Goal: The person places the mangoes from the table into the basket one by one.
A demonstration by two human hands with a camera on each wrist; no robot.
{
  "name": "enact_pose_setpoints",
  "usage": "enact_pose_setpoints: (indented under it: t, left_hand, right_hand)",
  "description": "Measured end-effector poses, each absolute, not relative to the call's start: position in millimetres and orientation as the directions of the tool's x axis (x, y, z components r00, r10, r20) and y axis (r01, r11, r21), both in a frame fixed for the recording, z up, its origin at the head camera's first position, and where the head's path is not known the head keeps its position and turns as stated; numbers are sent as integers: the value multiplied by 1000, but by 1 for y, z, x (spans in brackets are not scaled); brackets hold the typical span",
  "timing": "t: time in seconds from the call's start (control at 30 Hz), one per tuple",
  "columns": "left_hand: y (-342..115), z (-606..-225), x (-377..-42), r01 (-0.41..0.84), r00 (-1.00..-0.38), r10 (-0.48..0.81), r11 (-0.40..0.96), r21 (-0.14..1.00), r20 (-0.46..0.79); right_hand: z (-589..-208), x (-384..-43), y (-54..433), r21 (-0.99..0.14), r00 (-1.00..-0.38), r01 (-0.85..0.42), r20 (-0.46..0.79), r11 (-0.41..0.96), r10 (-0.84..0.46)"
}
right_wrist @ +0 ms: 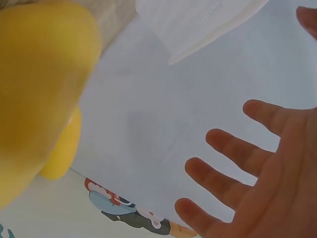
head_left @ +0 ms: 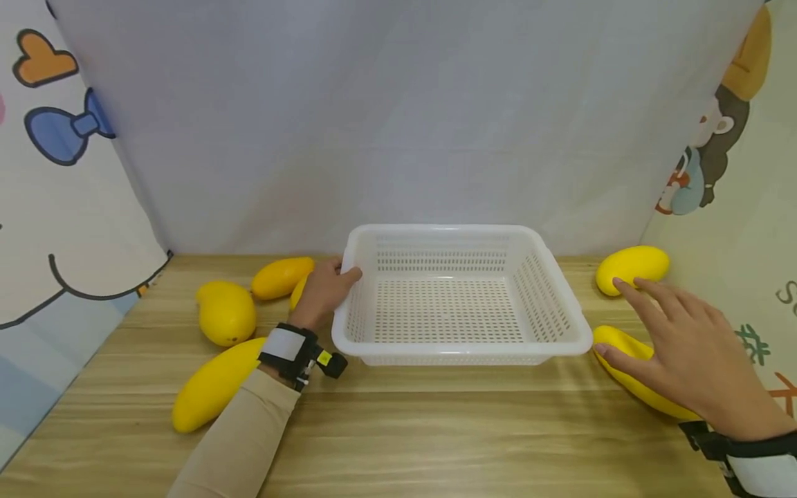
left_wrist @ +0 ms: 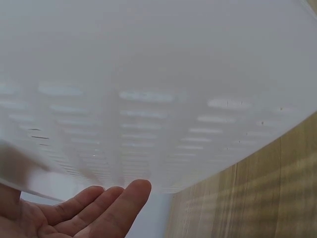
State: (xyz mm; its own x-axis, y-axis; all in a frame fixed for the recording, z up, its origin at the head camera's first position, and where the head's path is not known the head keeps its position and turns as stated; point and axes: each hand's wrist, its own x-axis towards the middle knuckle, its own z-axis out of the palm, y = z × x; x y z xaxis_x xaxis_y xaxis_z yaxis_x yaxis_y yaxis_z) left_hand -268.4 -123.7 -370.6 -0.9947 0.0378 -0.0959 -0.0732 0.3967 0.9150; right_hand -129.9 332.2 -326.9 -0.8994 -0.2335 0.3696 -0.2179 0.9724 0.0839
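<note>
A white plastic basket (head_left: 445, 349) with slotted walls stands on the table in the head view. My left hand (head_left: 324, 290) holds its left rim, the thumb over the edge and the fingers outside below it. In the left wrist view, those fingers (left_wrist: 116, 210) lie beside the slotted outer wall (left_wrist: 148, 59). My right hand (head_left: 697, 346) is spread, holding nothing, above a long curved yellow fruit (head_left: 647, 387) right of the basket. Behind that lies an oval yellow fruit (head_left: 635, 268). The right wrist view shows the spread fingers (right_wrist: 237, 148) apart from the large yellow fruit (right_wrist: 39, 94).
Left of the basket lie a rounded mango-like yellow fruit (head_left: 227, 315), a long yellow fruit (head_left: 214, 387) and an orange-yellow one (head_left: 283, 277); another (head_left: 299, 290) is partly behind my left hand. A pale cloth (head_left: 398, 124) hangs behind the wooden table (head_left: 448, 436); printed panels flank it.
</note>
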Motion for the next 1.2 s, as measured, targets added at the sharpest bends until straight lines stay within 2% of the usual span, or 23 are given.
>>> enact_pose_setpoints:
  t: [0.27, 0.67, 1.2]
  left_hand:
    - [-123, -370, -266, -95, -993, 30, 386, 917, -115]
    - [-123, -369, -267, -91, -994, 23, 404, 910, -109]
    - [-124, -371, -269, -83, -994, 35, 391, 917, -105]
  right_hand:
    - [-338, -138, 337, 74, -948, -176, 258, 982, -189]
    - [-345, -148, 347, 33, -974, -182, 132, 983, -185]
    - [-360, -157, 363, 24, -992, -124, 21, 992, -124]
